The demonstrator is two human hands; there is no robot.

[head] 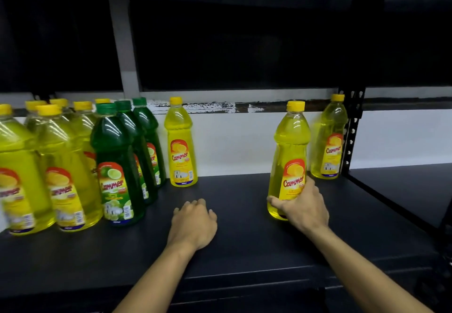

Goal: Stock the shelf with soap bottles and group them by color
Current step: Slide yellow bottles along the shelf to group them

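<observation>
My right hand [304, 206] grips the lower part of an upright yellow soap bottle [289, 146] standing on the dark shelf board [239, 217]. My left hand [194, 223] rests on the board with loosely curled fingers and holds nothing. Another yellow bottle [329, 139] stands behind, at the back right by the upright. A single yellow bottle [181, 143] stands at the back middle. To its left is a row of three green bottles [117, 166], then several yellow bottles [66, 173] grouped at the far left.
A black perforated shelf upright [353, 126] rises at the right, with a neighbouring shelf board [403, 185] beyond it. A white wall [244, 141] closes the back. The shelf above is dark. Bare board lies between the two hands and the back wall.
</observation>
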